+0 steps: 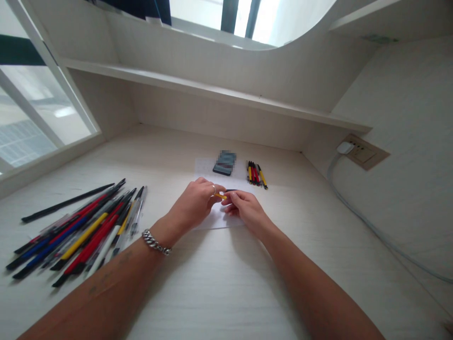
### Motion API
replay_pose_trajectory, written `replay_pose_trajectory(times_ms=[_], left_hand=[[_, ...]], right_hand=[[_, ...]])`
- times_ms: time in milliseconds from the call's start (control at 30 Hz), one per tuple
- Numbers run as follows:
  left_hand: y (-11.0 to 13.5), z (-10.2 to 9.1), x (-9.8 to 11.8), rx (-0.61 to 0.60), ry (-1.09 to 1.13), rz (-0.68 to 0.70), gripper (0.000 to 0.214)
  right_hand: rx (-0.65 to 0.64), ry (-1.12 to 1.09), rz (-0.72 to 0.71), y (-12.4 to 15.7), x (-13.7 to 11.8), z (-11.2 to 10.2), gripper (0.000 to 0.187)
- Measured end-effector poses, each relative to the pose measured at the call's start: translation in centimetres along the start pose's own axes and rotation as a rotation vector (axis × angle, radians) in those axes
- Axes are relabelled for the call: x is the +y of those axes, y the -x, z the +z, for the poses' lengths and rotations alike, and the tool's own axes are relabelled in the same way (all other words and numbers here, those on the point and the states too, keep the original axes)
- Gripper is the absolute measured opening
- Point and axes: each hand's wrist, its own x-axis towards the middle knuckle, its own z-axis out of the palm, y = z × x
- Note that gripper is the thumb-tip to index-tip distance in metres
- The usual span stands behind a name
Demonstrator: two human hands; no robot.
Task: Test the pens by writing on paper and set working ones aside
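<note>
My left hand [193, 205] and my right hand [246, 211] meet over a white sheet of paper [215, 171], both fingers closed on a yellow pen [221, 196]. Its dark end [231, 190] sticks out above my right fingers, and much of the barrel is hidden by my hands. Beyond the hands, a phone with a blurred-out back [224, 163] lies on the paper. A short row of black, red and yellow pens [256, 174] lies to the right of the sheet. Left of my left hand is a loose pile of several pens [78, 231].
A pale wood-grain desk [226, 293] runs under my forearms, with a shelf [212, 92] above its back edge. A window [38, 108] stands at the left. At the right, a wall socket [364, 152] holds a white plug with a grey cable [368, 219].
</note>
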Motion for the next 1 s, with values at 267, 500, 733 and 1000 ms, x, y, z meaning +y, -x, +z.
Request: replay_pose_trajectory(times_ms=[267,500,733,1000], left_hand=[[0.0,-0.1,0.1,-0.005,-0.029,0.104,0.02],[0.0,0.0,0.1,0.03,-0.002,0.123,0.02],[0.0,-0.1,-0.2,0.092,0.104,0.183,0.028],[0.4,-0.1,-0.3,0.149,0.205,0.067,0.024]], right_hand=[[-0.156,-0.225,0.122,0.6,-0.8,0.1,0.021],[-0.18,-0.206,0.111,0.8,-1.2,-0.4,0.013],[-0.186,-0.231,0.123,0.7,-1.0,-0.7,0.018],[-0.192,-0.23,0.124,0.4,-0.8,-1.1,0.021]])
